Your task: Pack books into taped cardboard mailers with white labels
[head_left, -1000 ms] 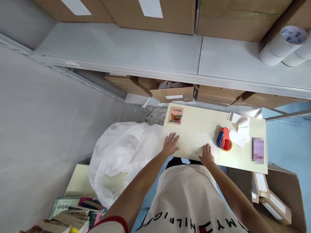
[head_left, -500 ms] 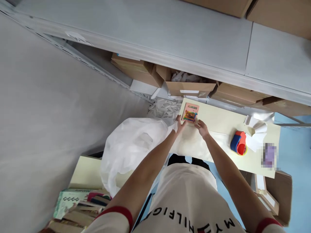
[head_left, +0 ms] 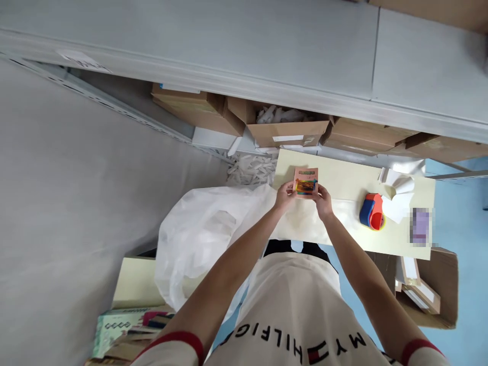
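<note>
A small pink book point(head_left: 305, 175) with a bright multicoloured picture on its cover is held between my two hands over the cream table. My left hand point(head_left: 284, 196) is closed on its left edge. On the opposite edge, my right hand point(head_left: 324, 201) grips it near the lower corner. White translucent plastic sheeting point(head_left: 198, 218) spreads beside my left forearm and reaches onto the table under my hands. To the right of my right hand lies a red and blue tape dispenser point(head_left: 371, 211).
Crumpled white paper point(head_left: 398, 198) and a blurred purple item point(head_left: 420, 226) lie at the table's point(head_left: 343, 178) right end. Open cardboard boxes point(head_left: 287, 133) line the shelf behind. A carton point(head_left: 446, 284) holding packets stands at lower right; books point(head_left: 129, 325) are stacked at lower left.
The pink book, earlier lying near the table's back left corner, has come slightly towards me and to the right. Both hands now grip its sides; my right hand was beside it before.
</note>
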Demonstrator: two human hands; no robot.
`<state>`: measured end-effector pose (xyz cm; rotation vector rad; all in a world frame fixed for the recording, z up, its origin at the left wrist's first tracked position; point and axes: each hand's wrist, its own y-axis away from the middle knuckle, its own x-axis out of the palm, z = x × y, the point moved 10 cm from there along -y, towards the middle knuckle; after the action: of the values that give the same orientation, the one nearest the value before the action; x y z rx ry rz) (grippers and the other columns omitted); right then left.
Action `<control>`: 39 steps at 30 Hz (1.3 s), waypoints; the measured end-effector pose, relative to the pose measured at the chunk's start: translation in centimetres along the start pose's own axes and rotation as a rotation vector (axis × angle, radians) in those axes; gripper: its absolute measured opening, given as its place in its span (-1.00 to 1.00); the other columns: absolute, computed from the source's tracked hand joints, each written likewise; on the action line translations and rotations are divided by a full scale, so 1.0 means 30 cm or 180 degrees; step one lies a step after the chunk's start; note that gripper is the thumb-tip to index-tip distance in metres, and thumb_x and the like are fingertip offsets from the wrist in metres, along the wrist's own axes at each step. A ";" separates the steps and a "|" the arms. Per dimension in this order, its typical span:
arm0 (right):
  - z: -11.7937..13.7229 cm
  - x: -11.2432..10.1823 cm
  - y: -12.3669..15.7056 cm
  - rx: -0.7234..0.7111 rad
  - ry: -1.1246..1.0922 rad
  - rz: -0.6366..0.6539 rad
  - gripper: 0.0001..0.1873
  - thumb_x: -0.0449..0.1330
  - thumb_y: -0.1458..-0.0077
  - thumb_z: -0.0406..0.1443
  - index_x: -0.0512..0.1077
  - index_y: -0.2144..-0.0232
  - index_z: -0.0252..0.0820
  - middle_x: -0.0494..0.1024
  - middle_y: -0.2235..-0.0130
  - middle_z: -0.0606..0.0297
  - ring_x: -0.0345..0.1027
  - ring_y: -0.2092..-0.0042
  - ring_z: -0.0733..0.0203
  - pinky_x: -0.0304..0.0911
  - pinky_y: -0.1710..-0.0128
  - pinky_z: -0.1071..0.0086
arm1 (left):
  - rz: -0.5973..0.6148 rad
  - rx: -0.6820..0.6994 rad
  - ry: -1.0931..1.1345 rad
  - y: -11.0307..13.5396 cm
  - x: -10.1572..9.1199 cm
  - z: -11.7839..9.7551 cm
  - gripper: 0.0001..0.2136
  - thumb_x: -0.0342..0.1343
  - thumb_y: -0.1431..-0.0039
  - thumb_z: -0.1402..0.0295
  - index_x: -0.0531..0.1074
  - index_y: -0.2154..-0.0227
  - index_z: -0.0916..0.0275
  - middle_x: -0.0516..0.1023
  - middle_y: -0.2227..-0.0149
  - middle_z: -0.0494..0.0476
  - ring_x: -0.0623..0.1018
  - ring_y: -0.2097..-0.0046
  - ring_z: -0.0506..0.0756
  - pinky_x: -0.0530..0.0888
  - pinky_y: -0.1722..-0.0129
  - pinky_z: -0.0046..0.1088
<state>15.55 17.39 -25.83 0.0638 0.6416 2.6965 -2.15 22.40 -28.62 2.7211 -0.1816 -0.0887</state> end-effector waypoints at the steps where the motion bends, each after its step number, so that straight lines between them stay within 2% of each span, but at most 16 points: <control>1: -0.004 -0.044 0.027 -0.0056 0.0001 -0.0061 -0.52 0.20 0.07 -0.04 0.38 0.13 -0.16 0.52 0.09 0.14 0.42 0.12 0.10 0.33 0.12 0.18 | 0.0005 0.0020 0.0015 0.038 0.025 0.006 -0.65 0.16 -0.01 0.54 0.43 0.10 0.20 0.55 0.10 0.13 0.55 0.23 0.04 0.52 0.20 -0.36; 3: -0.031 -0.141 0.086 -0.0074 0.0061 -0.0168 -0.55 0.20 0.07 -0.03 0.37 0.17 -0.17 0.52 0.11 0.13 0.43 0.17 0.12 0.36 0.16 0.19 | 0.0033 0.0045 0.0002 0.118 0.086 0.032 -0.62 0.18 0.02 0.55 0.42 0.08 0.20 0.54 0.11 0.13 0.56 0.27 0.02 0.53 0.26 -0.41; 7: -0.132 -0.353 0.203 0.0076 0.0739 -0.0374 -0.61 0.18 0.10 -0.03 0.35 0.27 -0.15 0.54 0.22 0.16 0.43 0.26 0.15 0.38 0.27 0.25 | 0.0291 0.0015 -0.0243 0.271 0.248 0.120 -0.55 0.20 0.05 0.54 0.42 0.02 0.22 0.52 0.09 0.18 0.56 0.31 0.01 0.55 0.33 -0.44; 11: -0.236 -0.534 0.271 0.0231 0.1003 -0.0517 -0.67 0.20 0.18 -0.09 0.34 0.36 -0.14 0.53 0.37 0.23 0.39 0.40 0.18 0.36 0.41 0.29 | 0.0655 0.0017 -0.0881 0.380 0.413 0.187 -0.52 0.19 0.05 0.56 0.41 -0.01 0.24 0.51 0.05 0.20 0.57 0.25 0.04 0.56 0.21 -0.37; 14: -0.294 -0.618 0.276 0.0346 0.1134 -0.0576 -0.74 0.20 0.22 -0.16 0.35 0.40 -0.12 0.52 0.44 0.29 0.36 0.47 0.21 0.33 0.48 0.33 | 0.0797 0.0011 -0.1264 0.413 0.499 0.210 -0.52 0.17 0.07 0.58 0.43 0.00 0.26 0.53 0.14 0.16 0.56 0.23 0.06 0.53 0.13 -0.33; 18: -0.334 -0.656 0.238 0.0401 0.1255 -0.0540 -0.80 0.17 0.19 -0.25 0.36 0.40 -0.11 0.54 0.43 0.32 0.40 0.42 0.19 0.36 0.43 0.33 | 0.0765 0.0006 -0.1560 0.410 0.555 0.217 -0.50 0.15 0.08 0.56 0.42 -0.01 0.25 0.52 0.18 0.14 0.53 0.16 0.12 0.50 0.07 -0.28; 22: -0.340 -0.669 0.217 0.0328 0.1403 -0.0469 -0.76 0.15 0.16 -0.28 0.40 0.32 -0.12 0.55 0.34 0.30 0.44 0.27 0.12 0.39 0.22 0.22 | 0.0692 -0.0014 -0.1845 0.413 0.577 0.216 -0.45 0.15 0.09 0.54 0.38 -0.06 0.25 0.47 0.06 0.22 0.42 -0.08 0.23 0.38 -0.11 -0.18; 24: -0.335 -0.687 0.233 0.0246 0.1494 -0.0488 -0.69 0.15 0.16 -0.29 0.41 0.25 -0.15 0.54 0.20 0.18 0.41 0.10 0.03 0.32 0.04 0.12 | 0.0642 0.0098 -0.2116 0.428 0.586 0.200 -0.38 0.16 0.07 0.50 0.29 -0.14 0.27 0.39 -0.07 0.30 0.30 -0.19 0.29 0.27 -0.20 -0.09; 26: -0.320 -0.714 0.264 0.0081 0.1673 -0.0607 -0.57 0.18 0.17 -0.28 0.39 0.15 -0.19 0.46 0.02 0.03 0.29 -0.07 -0.07 0.19 -0.10 0.01 | 0.0744 0.0311 -0.2505 0.453 0.612 0.180 -0.34 0.16 0.03 0.46 0.20 -0.20 0.26 0.28 -0.17 0.35 0.24 -0.23 0.33 0.22 -0.22 -0.06; 28: -0.307 -0.738 0.298 -0.0088 0.1837 -0.0765 -0.44 0.21 0.18 -0.26 0.33 0.04 -0.22 0.33 -0.12 -0.07 0.15 -0.18 -0.17 0.07 -0.16 -0.08 | 0.0973 0.0467 -0.2870 0.480 0.646 0.173 -0.38 0.15 0.01 0.44 0.21 -0.19 0.25 0.22 -0.22 0.35 0.23 -0.23 0.34 0.23 -0.20 -0.07; 30: -0.310 -0.750 0.317 -0.0117 0.1840 -0.0853 -0.31 0.25 0.20 -0.21 0.26 -0.04 -0.23 0.24 -0.18 -0.12 0.11 -0.20 -0.20 0.07 -0.16 -0.09 | 0.1152 0.0472 -0.3087 0.496 0.665 0.177 -0.43 0.15 0.00 0.44 0.26 -0.14 0.28 0.19 -0.23 0.37 0.23 -0.23 0.35 0.25 -0.19 -0.09; 32: -0.328 -0.750 0.310 0.0017 0.1725 -0.0854 -0.23 0.26 0.19 -0.15 0.20 -0.10 -0.22 0.25 -0.17 -0.11 0.20 -0.14 -0.16 0.17 -0.09 -0.02 | 0.1236 0.0450 -0.3245 0.499 0.670 0.179 -0.45 0.13 -0.01 0.43 0.27 -0.13 0.30 0.17 -0.23 0.39 0.23 -0.23 0.36 0.26 -0.18 -0.10; 35: -0.350 -0.747 0.272 0.0296 0.1701 -0.0862 -0.23 0.25 0.15 -0.05 0.19 -0.10 -0.19 0.42 0.01 -0.02 0.35 0.02 -0.12 0.26 0.03 0.01 | 0.1325 0.0479 -0.3382 0.494 0.674 0.178 -0.46 0.11 -0.03 0.44 0.26 -0.13 0.31 0.17 -0.22 0.40 0.20 -0.25 0.33 0.26 -0.18 -0.10; 37: -0.355 -0.750 0.247 0.0450 0.1735 -0.0888 -0.27 0.26 0.14 0.00 0.25 -0.06 -0.15 0.47 0.14 0.05 0.37 0.05 -0.15 0.23 0.04 -0.05 | 0.1373 0.0502 -0.3411 0.493 0.677 0.180 -0.46 0.10 -0.04 0.45 0.24 -0.14 0.32 0.17 -0.22 0.42 0.17 -0.27 0.32 0.26 -0.18 -0.10; 39: -0.354 -0.755 0.237 0.0531 0.1781 -0.0944 -0.33 0.26 0.14 0.03 0.31 -0.02 -0.10 0.46 0.13 0.05 0.33 0.01 -0.19 0.18 0.01 -0.11 | 0.1407 0.0516 -0.3413 0.495 0.680 0.184 -0.45 0.10 -0.04 0.45 0.23 -0.14 0.34 0.15 -0.24 0.45 0.14 -0.29 0.32 0.24 -0.19 -0.10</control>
<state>32.87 -1.20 -31.29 -0.7070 0.9467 2.3599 15.84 3.89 -28.39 2.4057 -1.0957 -1.4221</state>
